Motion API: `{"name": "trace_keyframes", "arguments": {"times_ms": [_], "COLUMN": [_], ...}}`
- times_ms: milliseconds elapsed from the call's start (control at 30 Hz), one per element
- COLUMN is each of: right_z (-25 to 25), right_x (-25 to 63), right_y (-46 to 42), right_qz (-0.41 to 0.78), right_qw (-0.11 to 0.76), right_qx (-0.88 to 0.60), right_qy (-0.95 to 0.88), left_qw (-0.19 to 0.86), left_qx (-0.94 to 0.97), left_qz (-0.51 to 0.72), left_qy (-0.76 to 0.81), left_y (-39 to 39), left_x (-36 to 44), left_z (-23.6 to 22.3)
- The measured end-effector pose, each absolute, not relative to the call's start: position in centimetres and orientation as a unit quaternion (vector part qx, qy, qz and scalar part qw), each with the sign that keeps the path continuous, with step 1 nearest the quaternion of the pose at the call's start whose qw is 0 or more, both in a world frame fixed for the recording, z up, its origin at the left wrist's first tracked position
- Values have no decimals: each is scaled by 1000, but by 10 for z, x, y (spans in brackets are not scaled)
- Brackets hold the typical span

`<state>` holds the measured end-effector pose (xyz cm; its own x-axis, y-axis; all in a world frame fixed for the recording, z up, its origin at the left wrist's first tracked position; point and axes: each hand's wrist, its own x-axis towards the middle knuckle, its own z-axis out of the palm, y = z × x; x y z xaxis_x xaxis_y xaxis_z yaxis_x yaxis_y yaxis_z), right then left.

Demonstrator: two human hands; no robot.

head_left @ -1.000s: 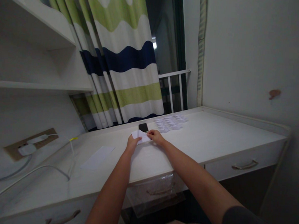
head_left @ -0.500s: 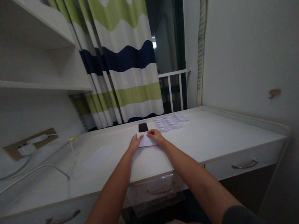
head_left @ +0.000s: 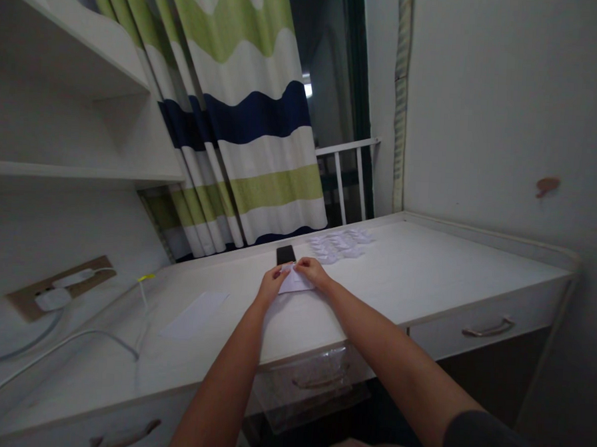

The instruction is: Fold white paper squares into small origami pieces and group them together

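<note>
Between my two hands is a white sheet of paper, held low over the desk with its near edge toward me. My left hand pinches its left far corner, thumb on top. At the far edge, the fingertips of my right hand are closed on the paper, close to the left thumb. A dark phone lies flat just beyond the hands. Several small folded white paper pieces sit in rows to the right of the phone. Another flat white paper sheet rests on the desk at left.
The white desk runs along the wall, with drawers and a handle in front. A clear plastic bag hangs at the front edge. White cables and a socket strip are at left. A striped curtain hangs behind.
The paper has swung round and shifted slightly right, its near edge now toward me. My left hand has moved right, closer to the right hand, and its fingers have curled at the paper's far edge.
</note>
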<state>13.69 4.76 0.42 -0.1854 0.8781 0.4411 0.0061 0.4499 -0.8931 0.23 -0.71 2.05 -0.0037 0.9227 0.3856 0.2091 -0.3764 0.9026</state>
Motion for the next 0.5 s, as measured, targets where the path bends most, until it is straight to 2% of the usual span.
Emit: {"name": "trace_keyframes", "arguments": {"times_ms": [133, 200, 333, 500], "right_z": [2, 1, -1, 0], "right_x": [137, 136, 135, 134], "right_y": [50, 51, 50, 50], "right_qz": [397, 395, 383, 372], "right_qw": [546, 543, 538, 542], "right_qx": [-317, -298, -268, -254], "right_qy": [-667, -678, -701, -709], "left_qw": [460, 491, 487, 481], "left_qx": [548, 515, 493, 517], "left_qz": [543, 551, 573, 546], "left_qy": [440, 436, 437, 451], "left_y": [-7, -8, -10, -7], "left_x": [4, 4, 4, 6], "left_z": [19, 20, 20, 18]}}
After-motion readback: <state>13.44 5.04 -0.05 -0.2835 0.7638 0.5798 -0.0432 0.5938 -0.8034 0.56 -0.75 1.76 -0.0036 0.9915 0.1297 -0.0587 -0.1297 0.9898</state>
